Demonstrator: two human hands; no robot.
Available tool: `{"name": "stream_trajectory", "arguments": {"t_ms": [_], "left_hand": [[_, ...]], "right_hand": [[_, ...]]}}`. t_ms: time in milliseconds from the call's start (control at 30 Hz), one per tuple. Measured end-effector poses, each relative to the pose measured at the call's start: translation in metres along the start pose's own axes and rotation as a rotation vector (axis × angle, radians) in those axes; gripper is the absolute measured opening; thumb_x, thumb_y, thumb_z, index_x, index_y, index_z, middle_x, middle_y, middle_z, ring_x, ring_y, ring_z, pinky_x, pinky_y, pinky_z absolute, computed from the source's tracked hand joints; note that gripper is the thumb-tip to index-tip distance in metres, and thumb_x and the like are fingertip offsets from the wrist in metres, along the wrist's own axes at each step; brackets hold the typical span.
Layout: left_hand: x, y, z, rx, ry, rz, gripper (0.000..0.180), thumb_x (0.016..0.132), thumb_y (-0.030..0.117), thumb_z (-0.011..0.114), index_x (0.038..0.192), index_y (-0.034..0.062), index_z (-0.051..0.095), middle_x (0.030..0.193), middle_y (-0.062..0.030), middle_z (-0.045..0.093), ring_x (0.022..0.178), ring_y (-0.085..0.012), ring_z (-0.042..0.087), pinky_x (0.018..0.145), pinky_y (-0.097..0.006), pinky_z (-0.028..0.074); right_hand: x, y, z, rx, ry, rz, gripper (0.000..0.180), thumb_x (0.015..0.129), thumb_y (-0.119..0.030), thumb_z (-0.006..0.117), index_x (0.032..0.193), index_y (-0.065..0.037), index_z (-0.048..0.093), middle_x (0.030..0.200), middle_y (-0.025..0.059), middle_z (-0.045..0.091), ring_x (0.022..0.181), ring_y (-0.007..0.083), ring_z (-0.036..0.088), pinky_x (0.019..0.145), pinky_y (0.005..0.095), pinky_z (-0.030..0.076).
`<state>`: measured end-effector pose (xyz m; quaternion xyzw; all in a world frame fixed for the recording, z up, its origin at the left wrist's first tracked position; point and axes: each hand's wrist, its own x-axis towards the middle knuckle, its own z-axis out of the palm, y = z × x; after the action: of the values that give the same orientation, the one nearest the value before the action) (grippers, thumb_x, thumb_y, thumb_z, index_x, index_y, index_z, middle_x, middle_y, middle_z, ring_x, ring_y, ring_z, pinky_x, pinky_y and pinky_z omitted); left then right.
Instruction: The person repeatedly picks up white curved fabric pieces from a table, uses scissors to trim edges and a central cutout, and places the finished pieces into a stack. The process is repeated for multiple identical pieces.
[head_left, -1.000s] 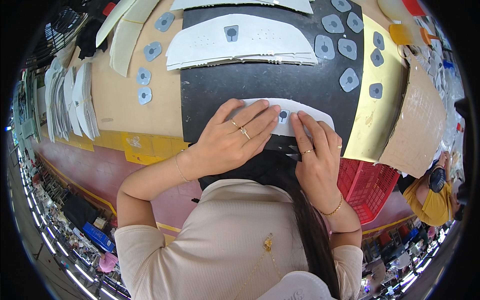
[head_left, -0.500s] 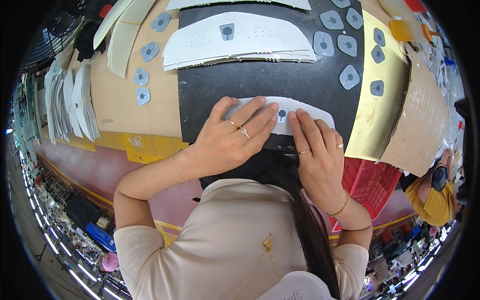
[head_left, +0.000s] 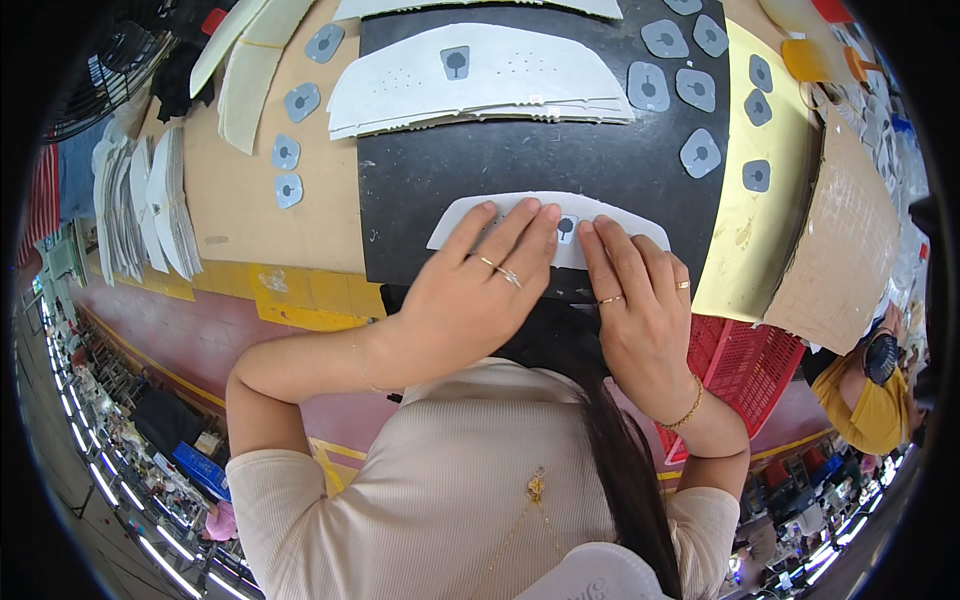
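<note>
Left hand (head_left: 475,305) has its index fingertip farther in along the white panel (head_left: 570,256), baring the panel's left end; right hand (head_left: 640,310) and patch (head_left: 566,229) look nearly unmoved. Striped cloth (head_left: 45,195) newly in view, far left.

Panel lies on the black mat (head_left: 540,160), near its close edge; patch sits on the panel between both sets of fingertips. Fingers of both hands lie extended over the panel, not curled around it; thumbs hidden, so cannot tell whether anything is pinched.

Likely faults: a fingertip dragging sideways could skew the patch; uneven pressure could slide the panel; patch edges could lift if pressed unevenly.
</note>
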<state>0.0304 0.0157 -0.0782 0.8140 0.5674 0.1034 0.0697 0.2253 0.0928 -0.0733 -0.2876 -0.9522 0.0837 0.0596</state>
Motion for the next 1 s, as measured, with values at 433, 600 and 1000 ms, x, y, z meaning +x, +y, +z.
{"name": "stream_trajectory", "arguments": {"t_ms": [433, 600, 1000], "left_hand": [[-0.011, -0.022, 0.002, -0.458, 0.290, -0.253, 0.029, 0.077, 0.001, 0.074, 0.106, 0.0040, 0.072, 0.122, -0.0095, 0.066, 0.118, -0.0296, 0.060, 0.099, -0.041, 0.046], [0.002, -0.025, -0.008, -0.390, 0.296, -0.356, 0.038, 0.074, 0.007, 0.080, 0.111, 0.0056, 0.072, 0.119, -0.0087, 0.065, 0.110, -0.0288, 0.058, 0.096, -0.037, 0.044], [0.024, -0.015, -0.009, -0.394, 0.142, -0.423, 0.032, 0.075, 0.010, 0.078, 0.105, 0.0068, 0.067, 0.108, -0.0083, 0.055, 0.103, -0.0292, 0.050, 0.089, -0.039, 0.043]], "right_hand": [[0.004, 0.004, -0.010, 0.446, 0.070, 0.289, 0.063, 0.065, 0.016, 0.059, 0.123, -0.007, 0.066, 0.126, 0.0102, 0.060, 0.104, 0.0291, 0.057, 0.090, 0.0410, 0.046], [0.010, 0.008, -0.019, 0.501, 0.173, 0.507, 0.064, 0.062, 0.022, 0.056, 0.116, -0.008, 0.070, 0.116, 0.0114, 0.059, 0.085, 0.0265, 0.062, 0.073, 0.0341, 0.052], [0.018, -0.003, -0.016, 0.174, -0.040, 0.029, 0.040, 0.076, -0.007, 0.063, 0.115, -0.003, 0.069, 0.098, 0.0061, 0.055, 0.073, 0.0187, 0.059, 0.064, 0.0337, 0.049]]}}
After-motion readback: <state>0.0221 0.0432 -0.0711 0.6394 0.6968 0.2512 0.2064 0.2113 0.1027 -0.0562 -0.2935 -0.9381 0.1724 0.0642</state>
